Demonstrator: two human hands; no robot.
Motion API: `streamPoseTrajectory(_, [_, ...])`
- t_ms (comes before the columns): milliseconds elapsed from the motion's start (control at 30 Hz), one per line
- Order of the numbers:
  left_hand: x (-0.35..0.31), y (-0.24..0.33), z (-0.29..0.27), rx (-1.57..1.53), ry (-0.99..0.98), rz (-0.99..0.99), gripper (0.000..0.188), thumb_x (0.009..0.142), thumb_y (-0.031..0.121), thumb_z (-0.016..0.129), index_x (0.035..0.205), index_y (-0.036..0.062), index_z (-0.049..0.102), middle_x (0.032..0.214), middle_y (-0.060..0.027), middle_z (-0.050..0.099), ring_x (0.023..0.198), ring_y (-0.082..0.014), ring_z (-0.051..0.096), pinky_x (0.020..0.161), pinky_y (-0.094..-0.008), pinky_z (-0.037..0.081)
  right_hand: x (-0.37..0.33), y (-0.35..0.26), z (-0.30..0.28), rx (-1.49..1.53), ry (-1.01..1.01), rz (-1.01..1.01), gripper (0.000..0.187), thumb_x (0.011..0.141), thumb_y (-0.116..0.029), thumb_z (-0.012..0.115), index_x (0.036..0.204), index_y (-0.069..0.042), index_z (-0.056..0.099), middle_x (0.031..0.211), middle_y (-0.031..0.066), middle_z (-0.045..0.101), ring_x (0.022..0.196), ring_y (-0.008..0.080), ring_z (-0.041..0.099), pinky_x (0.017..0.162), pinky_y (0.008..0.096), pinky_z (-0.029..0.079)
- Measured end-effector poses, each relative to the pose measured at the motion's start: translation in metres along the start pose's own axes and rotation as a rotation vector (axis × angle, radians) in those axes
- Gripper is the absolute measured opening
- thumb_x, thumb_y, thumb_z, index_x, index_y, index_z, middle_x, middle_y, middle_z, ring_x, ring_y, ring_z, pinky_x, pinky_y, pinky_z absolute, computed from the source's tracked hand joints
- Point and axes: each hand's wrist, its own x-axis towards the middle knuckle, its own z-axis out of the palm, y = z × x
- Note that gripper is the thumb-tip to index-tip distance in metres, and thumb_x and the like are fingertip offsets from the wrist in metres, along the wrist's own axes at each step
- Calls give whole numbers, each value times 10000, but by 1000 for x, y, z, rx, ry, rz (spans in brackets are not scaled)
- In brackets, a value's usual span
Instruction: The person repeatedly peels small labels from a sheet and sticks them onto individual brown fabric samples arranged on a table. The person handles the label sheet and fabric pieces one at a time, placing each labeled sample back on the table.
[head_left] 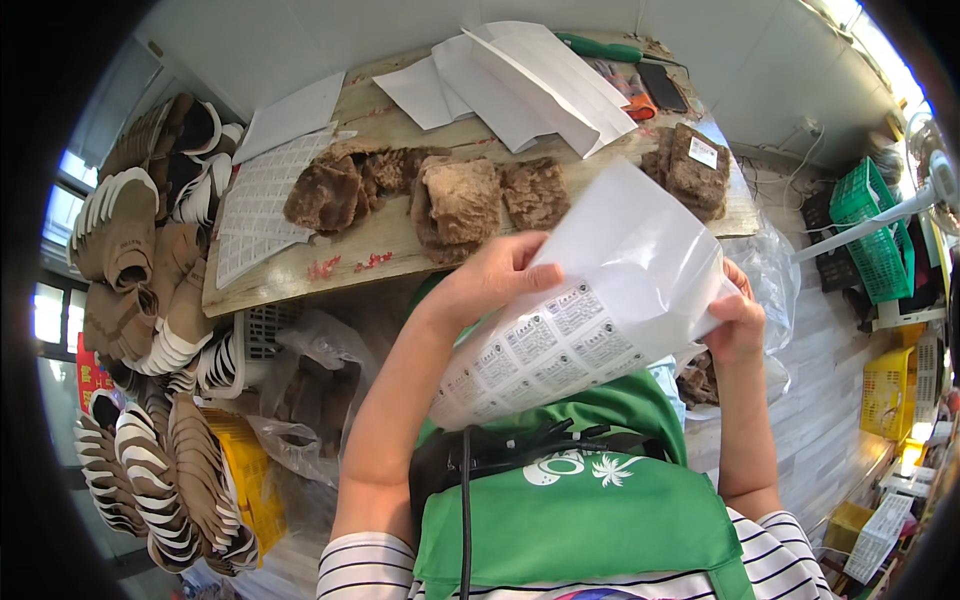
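My left hand [492, 278] grips the left edge of a large white sheet of printed labels [600, 300], curled toward me. At the sheet's right edge my right hand [737, 322] pinches it from behind. The sheet hangs in front of my green apron, just short of a wooden bench [300, 270]. Several brown fleecy pieces [460, 195] lie on the bench beyond the sheet.
White paper sheets [530, 85] and another label sheet [260, 200] lie on the bench. Stacks of brown shoe parts with white edges [150, 300] pile up at the left. A yellow crate [245, 470], green basket [870, 230] and a white fan pole [860, 225] stand around.
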Motion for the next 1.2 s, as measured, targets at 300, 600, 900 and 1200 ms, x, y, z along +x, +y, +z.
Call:
streamPoseTrajectory(300, [-14, 61, -8, -139, 323, 128, 278, 823, 94, 782, 1074, -12, 725, 942, -59, 739, 830, -111, 664, 816, -252, 509, 14, -8, 3, -958, 331, -291, 392, 795, -129, 802, 1122, -13, 620, 1057, 62, 658, 975, 184, 635, 847, 309, 510])
streamPoseTrajectory(600, [-13, 91, 8, -89, 221, 205, 341, 838, 157, 792, 1128, 2, 698, 999, -47, 729, 885, -99, 651, 823, -254, 504, 26, -11, 95, -1623, -10, -759, 1071, 587, -360, 942, 1473, -25, 441, 1441, 137, 518, 1348, 289, 494, 1124, 405, 387])
streamPoseTrajectory(900, [-15, 75, -2, -105, 303, 343, 333, 883, 151, 759, 1169, 11, 664, 1004, -42, 721, 881, -93, 644, 824, -244, 505, 38, 11, 83, -1123, -177, -474, 855, 691, -334, 909, 1380, 5, 535, 1300, 172, 613, 1192, 237, 596, 1011, 369, 476])
streamPoseTrajectory(1200, [-7, 79, 10, 570, 792, 360, 278, 786, 84, 832, 920, 26, 595, 955, -35, 679, 814, -125, 614, 756, -291, 515, 24, 33, 92, -908, 5, -273, 170, 817, -88, 795, 911, 10, 693, 691, 115, 660, 593, 147, 553, 599, 318, 475])
